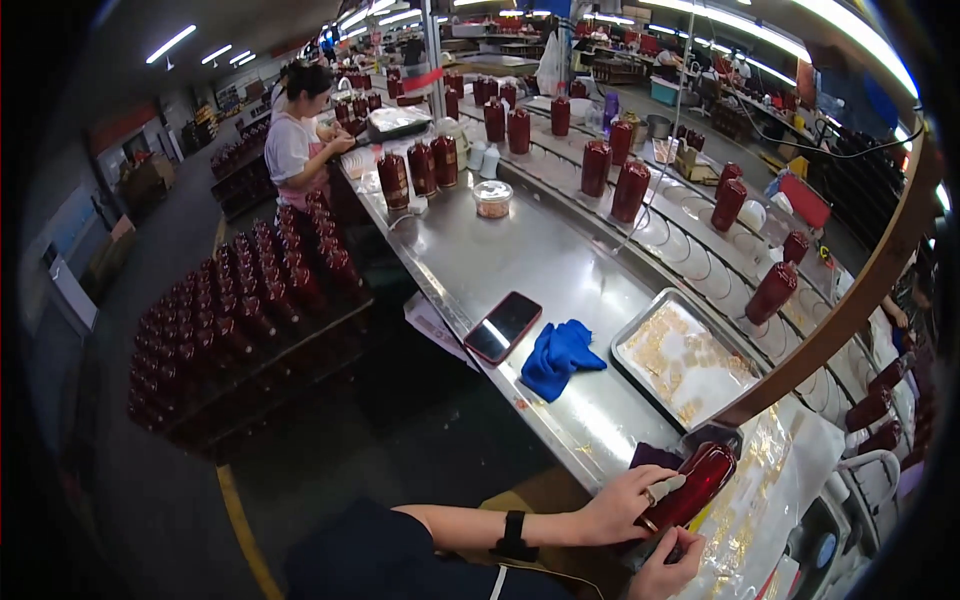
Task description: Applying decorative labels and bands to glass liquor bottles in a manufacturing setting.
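Note:
A glossy dark red bottle [703, 480] lies tilted at the near right of the metal bench. My left hand [622, 508] is wrapped over its near side, a pale cover on one finger. Just below, by the bottle's lower end, my right hand [668, 568] has thumb and fingers pinched together; whatever is between them is too small to make out. Beside the bottle, a sheet [735, 545] carries rows of gold pieces. A dark cloth [655, 456] sits against the bottle's far left side.
Beyond are a metal tray [640, 372] of gold pieces, a blue cloth [562, 358], a phone [503, 327] and a clear tub [492, 199]. A brown curved bar [835, 315] crosses the right. Red bottles [631, 192] line the conveyor; more fill a rack [240, 300]. A co-worker [297, 140] stands far left.

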Available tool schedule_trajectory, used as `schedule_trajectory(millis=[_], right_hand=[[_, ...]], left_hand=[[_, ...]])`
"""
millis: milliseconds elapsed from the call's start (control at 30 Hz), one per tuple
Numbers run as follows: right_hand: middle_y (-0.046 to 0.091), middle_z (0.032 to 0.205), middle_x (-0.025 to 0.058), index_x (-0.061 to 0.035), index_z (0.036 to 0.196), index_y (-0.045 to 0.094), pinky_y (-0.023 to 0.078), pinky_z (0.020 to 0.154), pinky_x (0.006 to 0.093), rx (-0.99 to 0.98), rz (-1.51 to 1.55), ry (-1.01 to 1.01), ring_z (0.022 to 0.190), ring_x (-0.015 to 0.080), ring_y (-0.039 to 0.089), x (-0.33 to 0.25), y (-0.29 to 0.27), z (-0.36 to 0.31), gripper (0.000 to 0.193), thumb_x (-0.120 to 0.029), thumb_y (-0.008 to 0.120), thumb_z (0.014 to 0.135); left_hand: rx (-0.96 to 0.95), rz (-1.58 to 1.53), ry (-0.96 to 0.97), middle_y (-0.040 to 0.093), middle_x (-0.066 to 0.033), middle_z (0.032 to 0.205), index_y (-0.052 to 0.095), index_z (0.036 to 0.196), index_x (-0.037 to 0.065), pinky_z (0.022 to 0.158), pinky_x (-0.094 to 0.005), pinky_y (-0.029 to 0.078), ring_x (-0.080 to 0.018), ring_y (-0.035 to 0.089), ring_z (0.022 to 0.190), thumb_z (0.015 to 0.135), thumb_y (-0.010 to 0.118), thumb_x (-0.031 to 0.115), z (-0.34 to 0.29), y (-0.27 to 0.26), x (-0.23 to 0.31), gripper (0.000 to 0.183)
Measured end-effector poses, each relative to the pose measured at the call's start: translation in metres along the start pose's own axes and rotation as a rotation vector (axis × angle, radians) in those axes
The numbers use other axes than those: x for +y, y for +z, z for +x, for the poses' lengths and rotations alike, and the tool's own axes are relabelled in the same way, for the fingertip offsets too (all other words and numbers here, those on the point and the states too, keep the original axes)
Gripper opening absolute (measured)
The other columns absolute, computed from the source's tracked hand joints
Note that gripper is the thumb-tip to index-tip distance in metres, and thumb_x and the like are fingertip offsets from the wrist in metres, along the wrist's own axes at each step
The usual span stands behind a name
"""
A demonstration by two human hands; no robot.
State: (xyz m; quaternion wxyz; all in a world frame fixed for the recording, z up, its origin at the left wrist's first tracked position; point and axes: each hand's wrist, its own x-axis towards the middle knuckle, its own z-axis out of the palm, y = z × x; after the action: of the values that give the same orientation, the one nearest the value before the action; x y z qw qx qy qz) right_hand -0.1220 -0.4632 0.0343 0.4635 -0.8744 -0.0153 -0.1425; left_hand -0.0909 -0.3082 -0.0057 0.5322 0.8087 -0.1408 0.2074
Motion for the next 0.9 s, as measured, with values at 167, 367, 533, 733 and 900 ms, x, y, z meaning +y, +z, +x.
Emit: schedule_trajectory(millis=[167, 367, 533, 733, 900], right_hand=[[0.069, 0.089, 0.0132, 0.0034, 0.099, 0.067, 0.051, 0.069, 0.0339, 0.021, 0.031, 0.0, 0.076, 0.0217, 0.062, 0.005, -0.005, 0.004, 0.019, -0.015, 0.07, 0.1], [0.064, 0.088, 0.017, 0.0024, 0.097, 0.064, 0.048, 0.08, 0.0431, 0.022, -0.065, 0.067, 0.083, 0.0315, 0.058, 0.025, -0.01, 0.004, 0.024, -0.021, 0.067, 0.101], [0.061, 0.09, 0.0188, 0.0035, 0.096, 0.061, 0.046, 0.084, 0.0451, 0.016, -0.005, 0.138, 0.088, 0.034, 0.055, 0.034, -0.008, 0.008, 0.028, -0.023, 0.067, 0.102], [0.059, 0.089, 0.0193, 0.0046, 0.095, 0.06, 0.045, 0.083, 0.0455, 0.016, 0.012, 0.134, 0.087, 0.0343, 0.053, 0.046, -0.006, 0.007, 0.029, -0.023, 0.067, 0.102], [0.06, 0.09, 0.0179, 0.0047, 0.097, 0.061, 0.047, 0.081, 0.0433, 0.022, -0.001, 0.161, 0.086, 0.0322, 0.055, 0.052, -0.008, 0.006, 0.025, -0.019, 0.068, 0.102]], left_hand=[[-0.042, 0.046, 0.116, 0.04, -0.0214, 0.154, 0.041, 0.157, 0.006, 0.115, -0.0464, 0.039, -0.0409, 0.045, 0.138, 0.082, 0.078, 0.014, 0.01, 0.01, 0.001, 0.084], [-0.125, 0.019, 0.129, 0.034, -0.0268, 0.157, 0.034, 0.159, -0.001, 0.115, -0.0482, 0.039, -0.0452, 0.043, 0.138, 0.083, 0.077, 0.019, 0.015, 0.014, -0.006, 0.09], [-0.155, -0.002, 0.119, 0.034, -0.0282, 0.157, 0.035, 0.158, -0.002, 0.116, -0.0483, 0.038, -0.0453, 0.043, 0.14, 0.079, 0.081, 0.018, 0.014, 0.01, -0.01, 0.094], [-0.221, -0.123, 0.116, 0.03, -0.0303, 0.161, 0.036, 0.156, -0.004, 0.122, -0.0444, 0.033, -0.0436, 0.033, 0.15, 0.076, 0.088, 0.02, 0.011, 0.005, -0.026, 0.099], [-0.342, -0.213, -0.013, 0.026, -0.0291, 0.165, 0.019, 0.162, -0.003, 0.123, -0.0466, 0.03, -0.0438, 0.032, 0.151, 0.084, 0.086, 0.027, 0.015, 0.0, -0.036, 0.107]])
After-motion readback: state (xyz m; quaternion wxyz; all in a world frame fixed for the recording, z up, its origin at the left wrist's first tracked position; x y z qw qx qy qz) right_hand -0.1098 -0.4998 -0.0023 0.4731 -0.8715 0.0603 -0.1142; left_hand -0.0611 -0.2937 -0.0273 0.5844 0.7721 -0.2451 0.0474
